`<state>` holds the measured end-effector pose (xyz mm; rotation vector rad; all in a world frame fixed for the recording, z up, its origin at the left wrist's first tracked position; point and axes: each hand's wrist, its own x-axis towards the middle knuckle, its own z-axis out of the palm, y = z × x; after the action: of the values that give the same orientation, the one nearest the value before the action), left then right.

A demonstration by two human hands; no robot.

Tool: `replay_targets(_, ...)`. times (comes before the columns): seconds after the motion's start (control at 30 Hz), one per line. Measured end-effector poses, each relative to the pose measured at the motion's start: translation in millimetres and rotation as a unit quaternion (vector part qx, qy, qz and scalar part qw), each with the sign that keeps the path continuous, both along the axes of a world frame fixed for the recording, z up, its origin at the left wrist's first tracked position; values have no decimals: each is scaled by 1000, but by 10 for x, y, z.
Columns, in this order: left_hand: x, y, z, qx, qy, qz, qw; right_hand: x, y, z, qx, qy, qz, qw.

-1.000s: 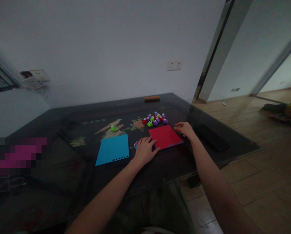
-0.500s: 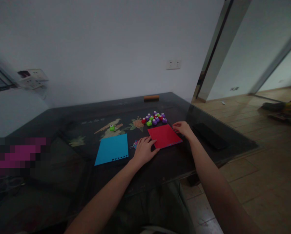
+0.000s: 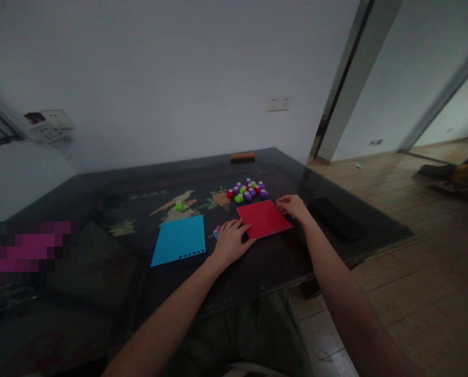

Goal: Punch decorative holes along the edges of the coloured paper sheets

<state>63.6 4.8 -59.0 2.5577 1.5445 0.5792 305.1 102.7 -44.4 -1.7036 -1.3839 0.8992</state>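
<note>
A red square sheet (image 3: 264,219) lies on the dark table, with small marks along its near edge. My left hand (image 3: 232,241) rests at the sheet's left side, fingers stretched and thumb apart, the tips touching its edge. At the right edge, my right hand (image 3: 293,207) has its fingers bent, pinching the border of the sheet. Partly covered by my left fingers is a small multicoloured thing (image 3: 217,231) that I cannot make out. To the left lies a blue sheet (image 3: 181,240) with a row of dark marks near its lower edge.
Behind the red sheet sits a cluster of several red, green and purple one-eyed toys (image 3: 247,190). A single green toy (image 3: 179,206) stands above the blue sheet. A black flat object (image 3: 338,217) lies at right, and a brown bar (image 3: 242,157) near the wall.
The view has shifted very slightly. Both hands keep their places at the red sheet, and nothing on the table has visibly moved.
</note>
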Motion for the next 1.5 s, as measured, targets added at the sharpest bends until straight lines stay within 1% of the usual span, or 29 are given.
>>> replay_targets(0.4, -5, 1, 7, -4, 8, 4, 1000, 10, 37, -43, 1, -3, 1, 1000)
replay_targets(0.53, -6, 6, 8, -6, 7, 3, 1000, 29, 56, -73, 4, -19, 9, 1000)
replay_targets(0.6, -8, 11, 4, -7, 6, 4, 1000, 38, 79, -98, 7, -48, 11, 999)
replay_targets(0.67, -11, 15, -1, -5, 5, 3, 1000, 32, 112, -128, 29, -108, 15, 994)
replay_targets(0.77, -15, 13, -4, 2, 6, 0, 1000, -20, 175, -175, 89, -222, 33, 970)
replay_targets(0.87, -20, 8, 0, 7, 10, -2, 1000, -111, 239, -212, 126, -284, 58, 949)
replay_targets(1.0, -21, 5, 5, 8, 13, 1, 1000, -201, 313, -229, 136, -307, 85, 938)
replay_targets(1.13, -22, -2, -1, 12, 11, 1, 1000, -215, 368, -223, 113, -325, 98, 934)
replay_targets(1.37, -21, -1, -11, 16, 8, 0, 1000, -218, 378, -223, 87, -350, 96, 928)
replay_targets(1.5, -21, 0, -7, 15, 8, 1, 1000, -214, 376, -224, 88, -350, 99, 927)
